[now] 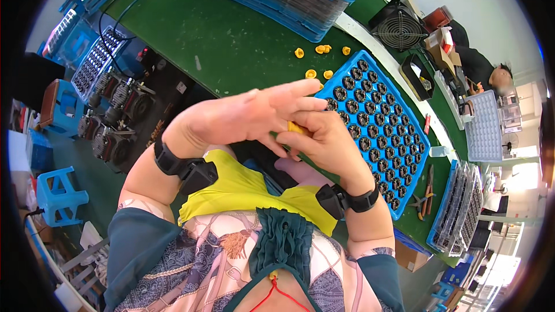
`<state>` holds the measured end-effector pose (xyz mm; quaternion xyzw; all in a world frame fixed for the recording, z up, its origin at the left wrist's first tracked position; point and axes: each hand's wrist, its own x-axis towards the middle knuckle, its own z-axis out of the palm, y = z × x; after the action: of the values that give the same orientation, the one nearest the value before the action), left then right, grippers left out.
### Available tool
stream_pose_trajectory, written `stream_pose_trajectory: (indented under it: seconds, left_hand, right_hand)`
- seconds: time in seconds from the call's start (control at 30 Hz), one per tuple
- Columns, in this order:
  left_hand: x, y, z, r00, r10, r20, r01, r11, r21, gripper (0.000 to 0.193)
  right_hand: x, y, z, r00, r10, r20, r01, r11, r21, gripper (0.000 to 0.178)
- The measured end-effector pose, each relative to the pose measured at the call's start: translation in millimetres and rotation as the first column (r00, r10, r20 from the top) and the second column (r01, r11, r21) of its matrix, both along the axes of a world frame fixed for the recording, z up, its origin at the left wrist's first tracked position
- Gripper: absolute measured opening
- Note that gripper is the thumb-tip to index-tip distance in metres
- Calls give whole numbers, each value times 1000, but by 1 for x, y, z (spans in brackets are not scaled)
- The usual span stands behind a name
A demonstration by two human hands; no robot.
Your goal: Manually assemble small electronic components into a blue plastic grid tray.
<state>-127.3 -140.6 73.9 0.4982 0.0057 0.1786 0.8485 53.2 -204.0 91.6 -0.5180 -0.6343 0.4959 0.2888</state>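
My left hand (251, 114) is held over the near edge of the green table, its fingers stretched out to the right. Against it, my right hand (330, 138) has its fingers bent and pinches a small yellow rubber piece, which looks like a finger cot (295, 127). The cot sits at the left hand's fingers; which finger it touches is hidden. Several loose yellow finger cots (299, 53) lie on the table beyond the hands. Right of them, a blue tray (363, 56) holds rows of round black parts with coppery bits.
A tall stack of blue trays (277, 3) stands at the table's back. Along the right are a black fan (400, 29), orange-handled pliers (426, 199) and more stacked trays (457, 208). A blue stool (59, 196) stands at left; another person (483, 69) is at far right.
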Motion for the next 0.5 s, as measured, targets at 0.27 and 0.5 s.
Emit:
stream_pose_trajectory:
  seconds: [0.27, 0.5]
  left_hand:
    - [-14, 9, 7, 995, 66, 75, -64, 998, -30, 106]
    - [-2, 4, 0, 993, 76, 88, -77, 997, 15, 105]
  right_hand:
    - [18, 5, -15, 951, -57, -303, 47, 998, -41, 55]
    - [-8, 0, -6, 953, -173, -248, 161, 985, -70, 34]
